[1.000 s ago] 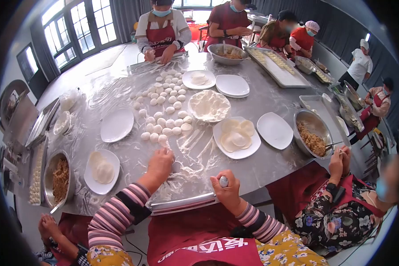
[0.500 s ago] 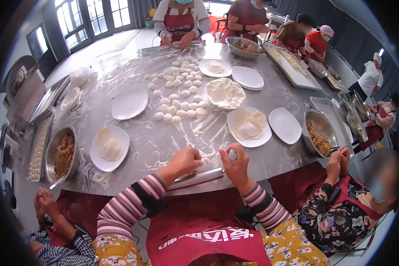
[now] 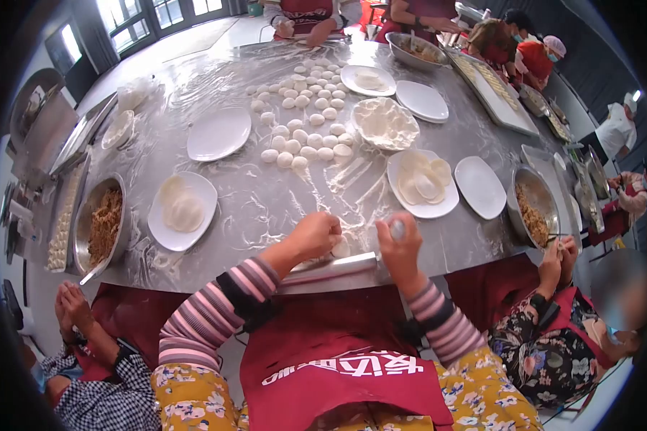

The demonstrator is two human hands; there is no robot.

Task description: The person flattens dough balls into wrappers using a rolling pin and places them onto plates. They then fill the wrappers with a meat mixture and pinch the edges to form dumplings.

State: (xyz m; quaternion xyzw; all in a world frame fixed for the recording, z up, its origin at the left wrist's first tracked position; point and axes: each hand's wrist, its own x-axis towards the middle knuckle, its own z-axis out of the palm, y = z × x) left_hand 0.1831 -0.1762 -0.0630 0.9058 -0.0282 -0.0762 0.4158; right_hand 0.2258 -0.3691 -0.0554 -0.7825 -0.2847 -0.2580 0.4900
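My left hand (image 3: 310,238) is closed in a pinch on the edge of a small pale dough round (image 3: 342,246) near the table's front edge. To its right, my right hand (image 3: 401,248) is wrapped round what looks like a rolling pin (image 3: 397,229); only its pale rounded end shows above the fist. Just in front of my hands lies a shiny metal bar (image 3: 338,268) along the table edge. Beyond them are many dough pieces (image 3: 315,141) on the floured table, and a plate of thin dough wrappers (image 3: 423,183) stands to the right.
A bowl of flour (image 3: 385,123) sits past my right hand. Filling bowls stand at left (image 3: 101,230) and right (image 3: 535,208). White plates (image 3: 219,134) lie about the metal table (image 3: 266,208). Co-workers' hands are at left (image 3: 75,309), right (image 3: 559,258) and across the table.
The view has tilted slightly, so the table things sit higher and further right. The dough round by my left hand shows more clearly. Both hands keep their grips.
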